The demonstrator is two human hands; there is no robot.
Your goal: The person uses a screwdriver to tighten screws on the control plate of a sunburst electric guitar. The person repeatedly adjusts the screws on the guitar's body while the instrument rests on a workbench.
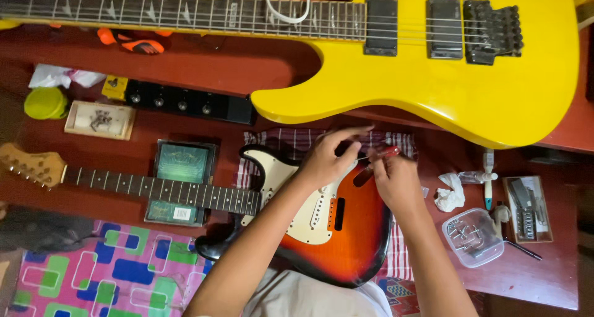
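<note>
— What do you have at the fingers?

— My right hand (396, 181) is curled shut around a red-handled screwdriver (380, 154), its thin shaft pointing left toward my left hand (328, 159). The left fingers (349, 134) are pinched close together right at the shaft's tip (whether they grip a small part there or only steady the tip, I cannot tell).

— And what is under them?

— Both hands hover over the body of a sunburst guitar (346, 230) with a cream pickguard (309, 218). It lies on a checked cloth (402, 255) on the red surface (532, 273), in the lower middle of my view, its neck (161, 190) running off to the left.

— Around that?

— Just right of my right hand is a crumpled white tissue (450, 193), then a clear plastic tub (473, 236) of small metal parts and a little tray (526, 208) of hardware. The neck crosses a dark flat box (180, 162). Above, a yellow guitar (433, 75) lies across the top of the view, with a black control strip (179, 101) below its neck. Far left there is a small wooden box (100, 120) and a green lid (44, 103); a bright patterned mat (105, 270) shows at lower left.
</note>
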